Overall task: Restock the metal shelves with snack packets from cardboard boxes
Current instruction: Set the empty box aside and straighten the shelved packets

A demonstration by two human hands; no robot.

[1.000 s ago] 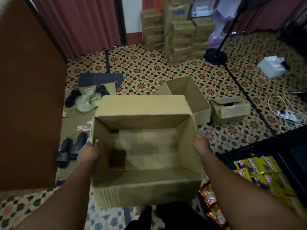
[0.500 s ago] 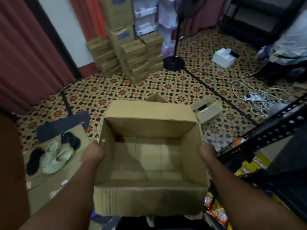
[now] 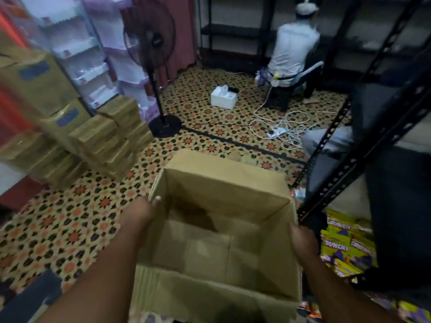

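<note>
We are carrying an open, empty brown cardboard box (image 3: 217,231), left hand (image 3: 137,214) gripping its left wall, right hand (image 3: 303,241) gripping its right wall, yellow snack packets (image 3: 345,245) lying beside the black metal shelf frame (image 3: 363,145)

One head-worn wide-angle view, looking forward and down.

The camera is sitting close above an open cardboard box (image 3: 219,234) filling the near centre, with both forearms reaching in from the bottom edge. It is facing across the patterned floor (image 3: 70,220) toward far shelving (image 3: 235,33); edges are bowing and blurring.
</note>
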